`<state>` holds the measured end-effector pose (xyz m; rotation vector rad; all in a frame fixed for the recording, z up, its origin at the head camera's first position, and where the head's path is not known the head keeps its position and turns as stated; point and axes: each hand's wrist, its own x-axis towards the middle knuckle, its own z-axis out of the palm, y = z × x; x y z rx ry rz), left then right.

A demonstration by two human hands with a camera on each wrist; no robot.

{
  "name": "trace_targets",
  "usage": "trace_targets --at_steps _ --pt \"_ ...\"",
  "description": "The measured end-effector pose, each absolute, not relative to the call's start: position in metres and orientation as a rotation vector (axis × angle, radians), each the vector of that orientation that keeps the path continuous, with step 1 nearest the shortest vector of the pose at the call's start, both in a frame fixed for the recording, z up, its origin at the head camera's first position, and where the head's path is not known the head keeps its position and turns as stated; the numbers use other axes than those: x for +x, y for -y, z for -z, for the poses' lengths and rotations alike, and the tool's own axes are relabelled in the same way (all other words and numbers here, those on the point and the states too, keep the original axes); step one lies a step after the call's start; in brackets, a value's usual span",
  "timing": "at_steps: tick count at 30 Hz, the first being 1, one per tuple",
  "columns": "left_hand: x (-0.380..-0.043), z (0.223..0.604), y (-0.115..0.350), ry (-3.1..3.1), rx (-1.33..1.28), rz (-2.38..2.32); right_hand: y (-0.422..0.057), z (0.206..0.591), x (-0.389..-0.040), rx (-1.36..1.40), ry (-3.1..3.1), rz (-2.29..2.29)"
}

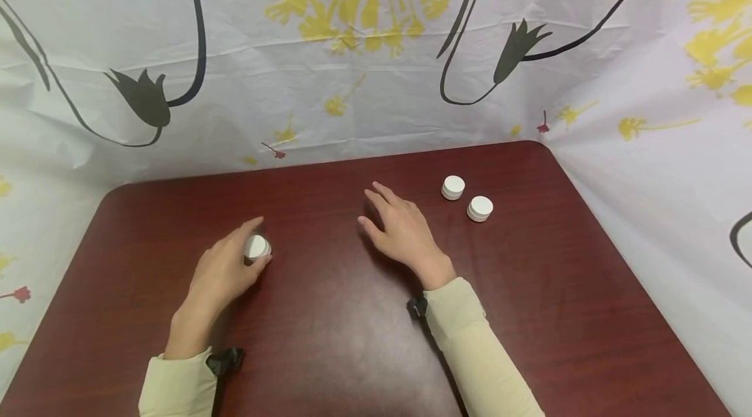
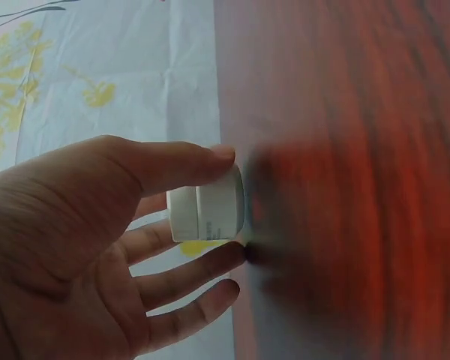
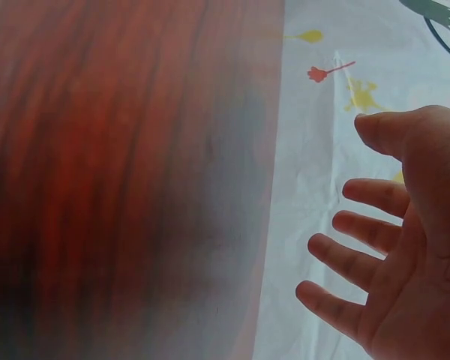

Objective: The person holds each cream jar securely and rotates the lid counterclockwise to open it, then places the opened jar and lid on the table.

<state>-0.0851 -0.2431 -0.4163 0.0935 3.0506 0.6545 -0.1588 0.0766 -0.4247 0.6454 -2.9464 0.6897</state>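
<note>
My left hand [image 1: 220, 273] is at a small round white jar [image 1: 256, 248] on the left part of the table. In the left wrist view the thumb lies along one side of the white jar [image 2: 214, 210], with fingers on its far side, partly hidden. A seam runs round the jar between its two halves, and faint small print shows on its side. My right hand [image 1: 405, 229] hovers at or just over the table's middle, holding nothing. The right wrist view shows its fingers [image 3: 345, 262] spread and loosely bent.
Two more white round jars, one farther back [image 1: 453, 188] and one nearer [image 1: 480, 209], stand close together at the back right. The dark red-brown table [image 1: 346, 339] has rounded far corners. A white patterned cloth [image 1: 376, 97] hangs behind it and along both sides.
</note>
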Motion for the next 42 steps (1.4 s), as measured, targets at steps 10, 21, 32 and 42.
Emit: trace_targets --at_steps 10,21,32,42 --pt "-0.088 0.417 0.243 -3.05 0.103 -0.768 -0.072 0.426 -0.157 0.657 2.982 -0.676" --pt "-0.09 0.421 0.238 -2.957 0.088 -1.039 -0.059 0.424 -0.153 0.734 2.912 -0.762" --pt "-0.094 0.421 0.236 -2.932 0.103 -1.06 -0.033 0.416 -0.148 0.826 2.878 -0.964" --pt "-0.093 0.419 0.24 -2.889 0.124 -1.08 0.004 0.413 -0.142 0.976 2.867 -1.023"
